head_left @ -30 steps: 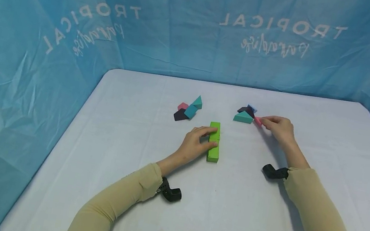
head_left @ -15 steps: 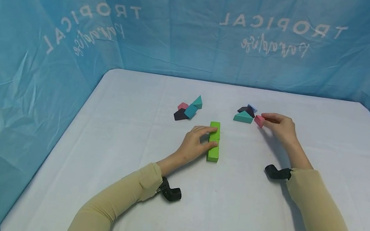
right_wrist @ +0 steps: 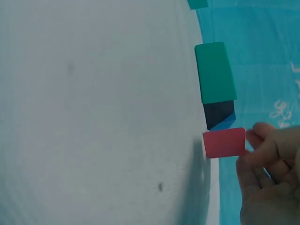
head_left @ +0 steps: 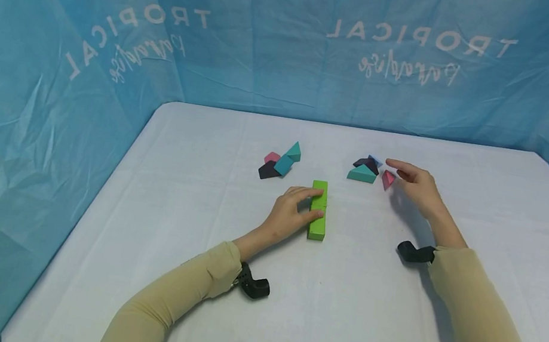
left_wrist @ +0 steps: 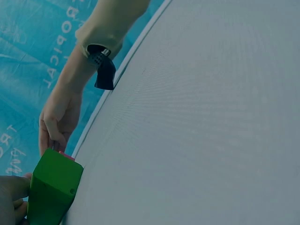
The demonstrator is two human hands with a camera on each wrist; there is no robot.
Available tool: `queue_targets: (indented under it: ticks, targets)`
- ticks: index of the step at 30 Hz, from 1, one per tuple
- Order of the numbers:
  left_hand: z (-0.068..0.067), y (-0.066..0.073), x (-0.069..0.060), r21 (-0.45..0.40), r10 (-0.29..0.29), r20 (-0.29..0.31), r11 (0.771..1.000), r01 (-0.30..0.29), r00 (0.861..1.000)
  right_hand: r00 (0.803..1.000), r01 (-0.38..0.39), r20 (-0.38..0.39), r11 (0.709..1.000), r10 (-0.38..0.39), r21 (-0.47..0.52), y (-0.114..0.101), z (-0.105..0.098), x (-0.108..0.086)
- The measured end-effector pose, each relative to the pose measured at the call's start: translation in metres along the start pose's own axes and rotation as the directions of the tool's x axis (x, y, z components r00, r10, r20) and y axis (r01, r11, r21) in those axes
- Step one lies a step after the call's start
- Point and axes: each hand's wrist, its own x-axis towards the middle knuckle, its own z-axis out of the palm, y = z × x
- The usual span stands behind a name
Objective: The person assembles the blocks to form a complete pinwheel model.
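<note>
Two lime-green blocks (head_left: 317,225) lie end to end on the white table, a seam between them. My left hand (head_left: 285,214) holds them from the left side, index finger on the far block and thumb on the near one. In the left wrist view, one green block (left_wrist: 54,183) hides most of that hand's fingers. Further right, a pinkish-red block (head_left: 387,180) rests on the table. My right hand (head_left: 416,184) is beside it, fingers spread apart and thumb near its right side. In the right wrist view, the red block (right_wrist: 225,143) stands just off the fingertips.
Left of the red block are a teal triangular block (head_left: 362,173), a dark block (head_left: 367,163) and a blue one (head_left: 375,160). Another group at the left includes a black pentagonal block (head_left: 268,170) and a teal block (head_left: 284,165). Blue curtain (head_left: 295,47) hangs behind the table.
My right hand has let go of the red block and spread its fingers. The red block has shifted slightly right, away from the teal and dark blocks. My left hand has not moved.
</note>
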Motion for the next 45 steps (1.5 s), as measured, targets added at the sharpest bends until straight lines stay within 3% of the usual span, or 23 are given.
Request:
queue_targets:
  ticks: [3,13,34,41,45]
  targets:
    - [0.0,0.0,0.0,0.001,0.001,0.002,1.0,-0.001,1.0,0.998,0.034,0.052,0.999,-0.032,-0.039,0.002,-0.001,0.001]
    - [0.0,0.0,0.0,-0.017,0.0,-0.003,1.0,0.0,1.0,0.999,0.012,0.042,0.996,-0.009,-0.088,0.005,0.002,-0.003]
    - [0.0,-0.002,0.002,-0.018,0.011,-0.019,1.0,-0.011,1.0,0.995,0.009,-0.097,0.986,-0.025,-0.166,0.011,0.008,-0.013]
    - [-0.001,-0.001,0.002,-0.016,-0.006,-0.01,1.0,0.006,1.0,0.977,0.012,-0.211,0.995,-0.033,-0.1,-0.009,0.011,-0.012]
    - [0.001,-0.002,0.001,-0.008,-0.016,-0.006,1.0,0.016,1.0,0.97,0.052,-0.233,0.997,-0.065,-0.061,-0.03,0.029,-0.007]
